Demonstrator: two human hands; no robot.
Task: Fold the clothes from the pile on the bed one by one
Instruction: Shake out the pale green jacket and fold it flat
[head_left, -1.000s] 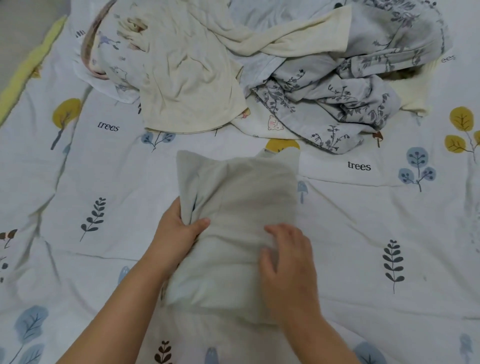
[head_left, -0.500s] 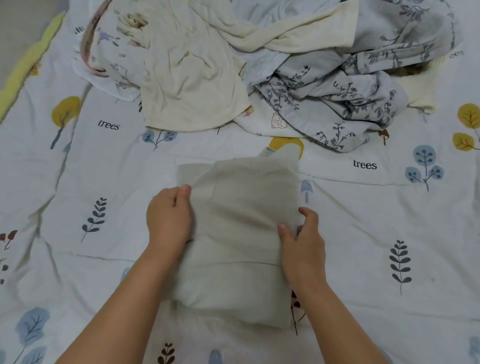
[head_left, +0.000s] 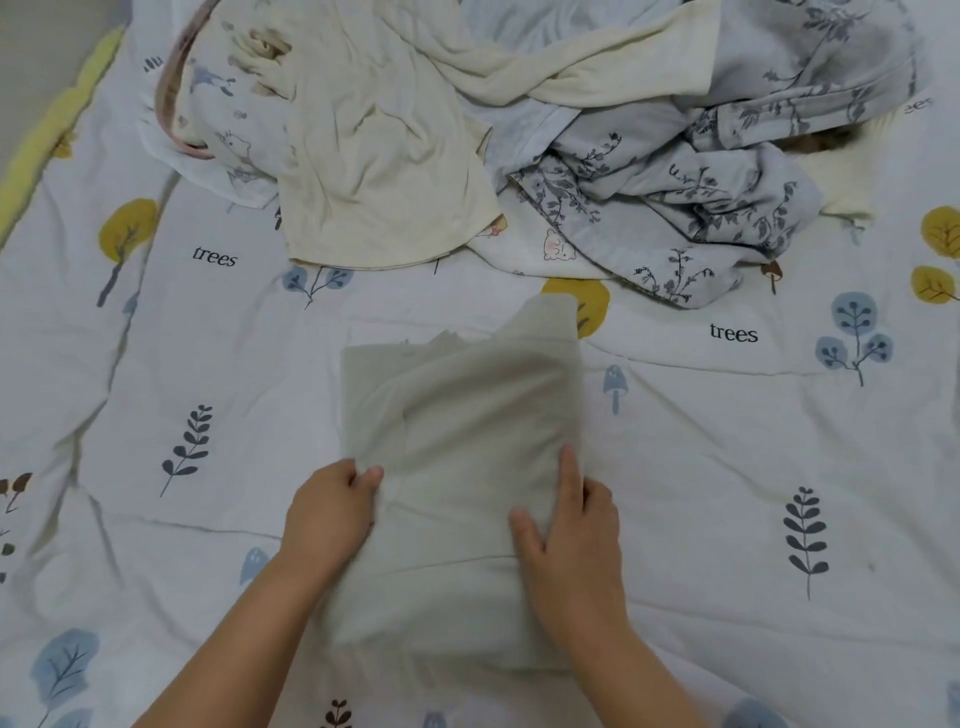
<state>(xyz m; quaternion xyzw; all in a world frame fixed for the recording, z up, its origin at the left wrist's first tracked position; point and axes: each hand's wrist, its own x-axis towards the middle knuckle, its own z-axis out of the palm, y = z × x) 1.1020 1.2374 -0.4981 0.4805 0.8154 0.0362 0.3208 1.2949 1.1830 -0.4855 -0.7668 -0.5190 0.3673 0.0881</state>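
A grey-beige garment (head_left: 467, 441) lies partly folded on the bed in front of me, its far right corner raised and blurred. My left hand (head_left: 332, 512) grips the garment's left edge with curled fingers. At the right edge my right hand (head_left: 571, 535) holds the cloth, thumb and forefinger on top and the other fingers past the edge. The pile of clothes lies beyond: a cream top (head_left: 384, 171) on the left and a grey-blue floral piece (head_left: 701, 208) on the right.
The bed cover (head_left: 727, 493) is white with printed trees and leaves and runs to every side of the garment. A white printed cloth with a pink band (head_left: 202, 119) lies at the far left of the pile. A yellow edge (head_left: 47, 135) borders the bed's left side.
Both hands slid along the garment's side edges toward me. The garment's far right corner has lifted and the cloth now looks blurred from moving.
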